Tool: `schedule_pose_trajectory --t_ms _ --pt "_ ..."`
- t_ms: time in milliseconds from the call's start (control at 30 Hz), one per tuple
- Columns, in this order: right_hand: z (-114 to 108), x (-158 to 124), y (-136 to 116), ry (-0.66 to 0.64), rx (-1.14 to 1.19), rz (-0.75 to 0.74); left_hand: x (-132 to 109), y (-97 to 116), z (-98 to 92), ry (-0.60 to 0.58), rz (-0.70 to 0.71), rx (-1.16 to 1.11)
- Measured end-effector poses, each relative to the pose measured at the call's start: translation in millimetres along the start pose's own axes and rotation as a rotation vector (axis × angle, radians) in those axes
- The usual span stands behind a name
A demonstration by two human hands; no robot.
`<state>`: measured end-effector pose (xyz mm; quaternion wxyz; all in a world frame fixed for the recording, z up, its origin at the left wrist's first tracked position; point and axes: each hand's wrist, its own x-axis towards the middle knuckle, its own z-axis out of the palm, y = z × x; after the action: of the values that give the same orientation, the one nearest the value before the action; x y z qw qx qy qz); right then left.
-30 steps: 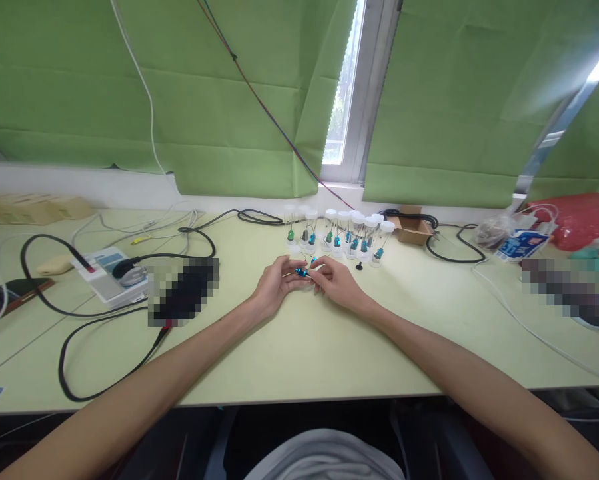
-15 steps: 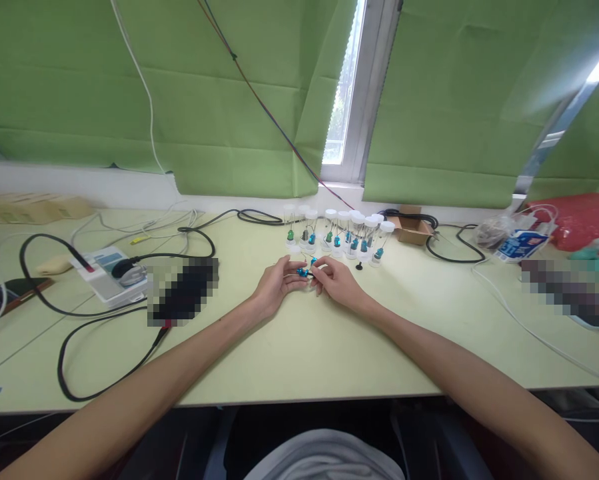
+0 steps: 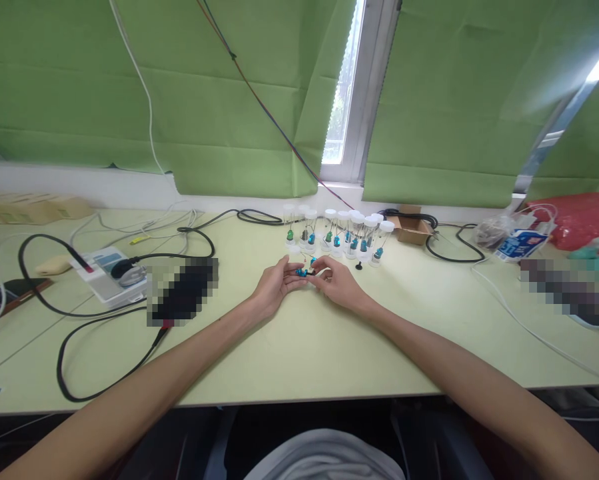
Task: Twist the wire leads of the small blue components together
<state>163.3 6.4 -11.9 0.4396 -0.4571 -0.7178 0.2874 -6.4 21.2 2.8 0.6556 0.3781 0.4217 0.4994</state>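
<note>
My left hand (image 3: 274,283), palm turned toward the middle, holds a small shiny blue part (image 3: 300,272) in its fingers. That part has a dark end pointing right; its exact kind is too small to tell. My right hand (image 3: 340,283) closes thumb and forefinger around the dark end. Just beyond the fingers lies a second small blue piece (image 3: 312,262) with a thin wire-like strand. Behind both hands stand several clear vials (image 3: 380,245) with white lids, each with a blue, green or dark piece inside. A small black piece (image 3: 359,265) rests right of my right hand.
Left on the table (image 3: 259,360) are a white power strip (image 3: 104,277), looped black cables (image 3: 62,363) and a blurred dark object (image 3: 184,293). An open cardboard box (image 3: 413,230) stands behind the vials' right side. Farther right are a blue-and-white packet (image 3: 522,245) and a red bag (image 3: 586,220).
My right fingertips have shifted slightly at the dark end of the blue part, and more of that end now shows. My left hand stays nearly where it was.
</note>
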Motion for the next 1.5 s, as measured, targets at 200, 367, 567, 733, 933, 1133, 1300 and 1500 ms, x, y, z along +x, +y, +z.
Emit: schedule_pose_trajectory --t_ms 200,367,567,733,933,1133,1300,1500 --pt "1.1 0.3 1.9 0.016 0.006 -0.006 1.1 -0.3 -1.8 -0.018 0.004 0.025" --pt "1.0 0.0 -0.7 -0.008 0.031 0.01 1.1 -1.2 -2.9 -0.041 0.01 0.037" --pt "0.7 -1.0 -2.3 -0.032 0.04 0.028 1.7 -2.2 -2.9 -0.049 0.017 0.029" --pt "-0.6 -1.1 -3.5 -0.06 0.033 0.055 1.9 -2.7 -2.9 -0.053 0.018 0.039" --pt "-1.2 -2.5 -5.1 -0.03 -0.038 0.029 2.8 -3.0 -3.4 -0.041 0.027 0.036" --pt "-0.3 -2.7 -4.5 0.01 -0.103 -0.032 2.2 -3.0 -2.9 -0.023 0.035 0.034" --pt "0.3 -1.5 -3.1 0.025 -0.084 -0.04 2.4 -3.2 -3.2 -0.035 0.032 0.047" --pt "0.5 -0.9 -3.1 0.023 -0.085 -0.029 1.1 -2.1 -2.3 -0.029 0.03 0.052"
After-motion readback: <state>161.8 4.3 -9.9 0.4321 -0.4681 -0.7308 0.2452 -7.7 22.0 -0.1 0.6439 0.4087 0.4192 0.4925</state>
